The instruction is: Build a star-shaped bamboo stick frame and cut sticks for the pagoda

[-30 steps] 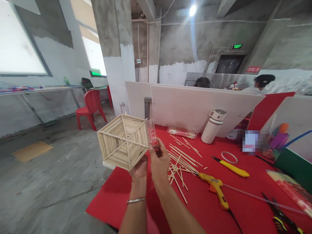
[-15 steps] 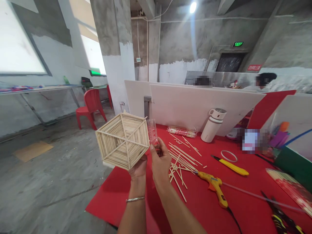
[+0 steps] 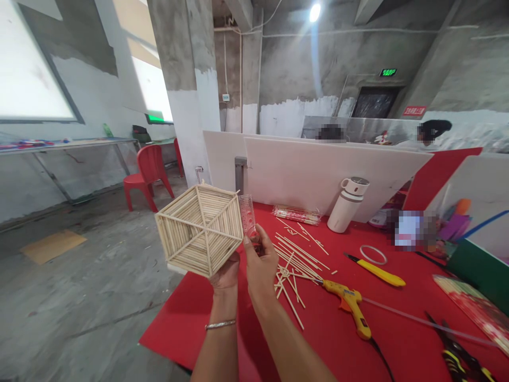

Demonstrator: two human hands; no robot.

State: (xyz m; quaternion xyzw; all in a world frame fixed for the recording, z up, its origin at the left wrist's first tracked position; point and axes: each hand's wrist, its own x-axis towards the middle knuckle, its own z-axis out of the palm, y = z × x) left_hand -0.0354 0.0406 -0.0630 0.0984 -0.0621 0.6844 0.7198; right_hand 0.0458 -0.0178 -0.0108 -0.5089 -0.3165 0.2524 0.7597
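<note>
A hexagonal frame built of thin wooden sticks (image 3: pixel 202 231), with crossing spokes over stacked stick walls, is held up at the table's left edge. My left hand (image 3: pixel 226 275) grips it from below, its fingers mostly behind the frame. Close to the frame's right side, my right hand (image 3: pixel 260 252) is closed on a clear plastic ruler (image 3: pixel 246 209) with holes in it, which stands upright. Whether the ruler touches the frame I cannot tell. Right of my hands lie loose wooden sticks (image 3: pixel 302 252) and a small spoked stick piece (image 3: pixel 284 273).
On the red table (image 3: pixel 318 339) are a yellow glue gun (image 3: pixel 350 302), a yellow utility knife (image 3: pixel 382 272), a clear ring (image 3: pixel 374 254), pliers (image 3: pixel 457 350), a white bottle (image 3: pixel 348 204) and packs of sticks (image 3: pixel 296 214). A white partition (image 3: pixel 286 164) stands behind; two people are beyond it.
The stick frame, the ruler and my right hand have shifted very slightly to the left. Both holds stay the same.
</note>
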